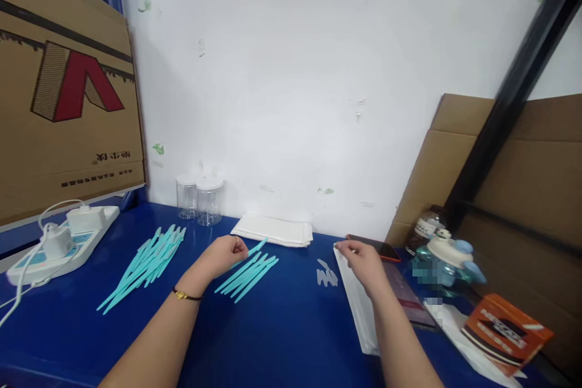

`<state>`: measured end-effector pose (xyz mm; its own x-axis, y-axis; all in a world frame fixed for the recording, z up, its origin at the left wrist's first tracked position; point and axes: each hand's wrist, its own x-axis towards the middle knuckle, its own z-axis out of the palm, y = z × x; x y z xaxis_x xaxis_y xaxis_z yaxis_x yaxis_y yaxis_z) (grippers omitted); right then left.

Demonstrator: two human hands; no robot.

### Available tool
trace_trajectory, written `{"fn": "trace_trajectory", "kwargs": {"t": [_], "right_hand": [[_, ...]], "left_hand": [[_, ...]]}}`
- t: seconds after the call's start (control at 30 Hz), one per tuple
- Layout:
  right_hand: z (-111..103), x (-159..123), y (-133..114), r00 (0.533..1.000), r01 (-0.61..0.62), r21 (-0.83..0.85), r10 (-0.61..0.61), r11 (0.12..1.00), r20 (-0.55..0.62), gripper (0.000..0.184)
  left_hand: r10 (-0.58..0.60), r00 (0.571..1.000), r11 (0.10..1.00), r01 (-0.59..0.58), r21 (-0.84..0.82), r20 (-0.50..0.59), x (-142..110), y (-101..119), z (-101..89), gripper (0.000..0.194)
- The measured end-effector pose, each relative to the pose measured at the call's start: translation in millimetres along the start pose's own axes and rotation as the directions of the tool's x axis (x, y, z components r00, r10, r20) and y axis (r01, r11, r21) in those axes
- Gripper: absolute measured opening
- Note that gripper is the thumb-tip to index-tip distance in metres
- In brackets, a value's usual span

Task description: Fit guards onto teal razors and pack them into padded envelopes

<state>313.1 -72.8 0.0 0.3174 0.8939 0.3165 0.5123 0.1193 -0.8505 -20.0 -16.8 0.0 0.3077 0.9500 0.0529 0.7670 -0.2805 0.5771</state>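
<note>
My left hand (pixel 227 254) is pinched on a slim teal eyebrow razor (pixel 258 247), which points up and to the right. Just below it several more teal razors (pixel 248 276) lie side by side on the blue table. A larger heap of the same razors (pixel 148 264) is to the left, tips fanned out. My right hand (pixel 361 257) is closed at the upper end of a flat white packet (pixel 357 303); whether its fingertips grip the packet or something small, I cannot tell. Beside that hand lie several small translucent greyish pieces (pixel 326 274).
White folded sheets (pixel 273 230) and two lidded clear jars (pixel 209 203) stand by the wall. A power strip (pixel 86 245) with chargers is at left. On the right are a phone (pixel 377 247), a teal bottle (pixel 448 260), a brown jar (pixel 425 227) and an orange box (pixel 504 333).
</note>
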Motion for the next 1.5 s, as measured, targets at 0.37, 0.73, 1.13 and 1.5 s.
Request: {"fn": "trace_trajectory", "kwargs": {"t": [0.37, 0.73, 1.13, 1.5], "right_hand": [[22.8, -1.4, 21.9, 0.965, -0.014, -0.543, 0.153, 0.84, 0.212, 0.008], [21.5, -8.2, -0.6, 0.988, 0.11, -0.393, -0.056, 0.913, 0.147, 0.016], [74.1, -40.1, -32.7, 0.969, -0.067, 0.488, -0.061, 0.87, 0.241, 0.036], [21.5, -6.2, -7.6, 0.995, 0.019, 0.279, 0.009, 0.96, -0.101, 0.03]], "left_hand": [[-0.097, 0.989, 0.974, 0.117, 0.195, -0.112, 8.0, -7.5, 17.4, 0.008], [-0.176, 0.975, 0.924, 0.212, 0.32, -0.137, 7.2, -27.9, 5.8, 0.011], [0.317, 0.942, 0.925, -0.333, -0.181, -0.111, -2.1, 46.9, 39.5, 0.029], [0.192, 0.98, 0.971, -0.197, -0.133, -0.048, 0.3, 39.7, 35.0, 0.029]]}}
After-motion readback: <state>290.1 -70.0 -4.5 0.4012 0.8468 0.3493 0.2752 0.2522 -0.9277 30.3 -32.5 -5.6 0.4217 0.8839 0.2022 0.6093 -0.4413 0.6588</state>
